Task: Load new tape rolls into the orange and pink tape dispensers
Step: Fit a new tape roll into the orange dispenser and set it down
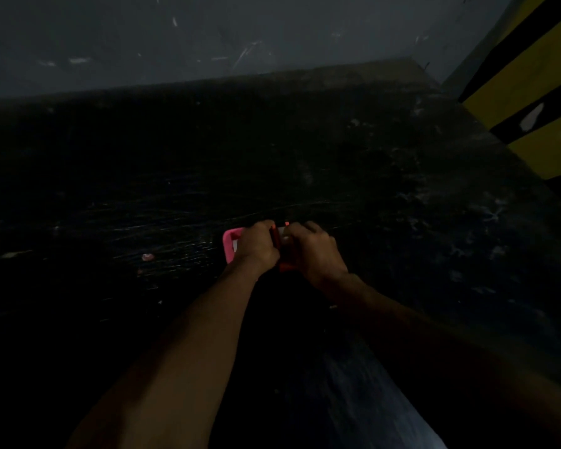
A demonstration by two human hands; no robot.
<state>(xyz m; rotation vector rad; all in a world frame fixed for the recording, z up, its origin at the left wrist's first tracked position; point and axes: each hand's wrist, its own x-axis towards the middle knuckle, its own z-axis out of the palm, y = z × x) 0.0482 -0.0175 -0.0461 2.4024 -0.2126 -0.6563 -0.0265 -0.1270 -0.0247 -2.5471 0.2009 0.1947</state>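
The scene is very dim, and both bare forearms reach forward over a dark, scuffed floor [305, 150] toward the middle of the view. The left hand [256, 246] is curled closed, its fingers wrapped over the near side of the orange tape dispenser [276, 239], of which only a thin red-orange strip shows in the narrow gap between the two hands, with another scrap of it below at the wrists. The right hand [311, 249] is also closed on the same dispenser from the other side, knuckles up, its fingertips touching a small pale patch that may be a tape roll, though the light is too poor to be sure. The pink tape dispenser [231, 243] lies on the floor just beside the left hand, on its outer side, partly hidden behind the knuckles, so only a rounded pink corner and edge are visible. A small pinkish scrap [148, 257] lies on the floor well to the left. A grey wall [208, 37] rises behind, and a yellow and black striped surface [531, 102] stands at the right.
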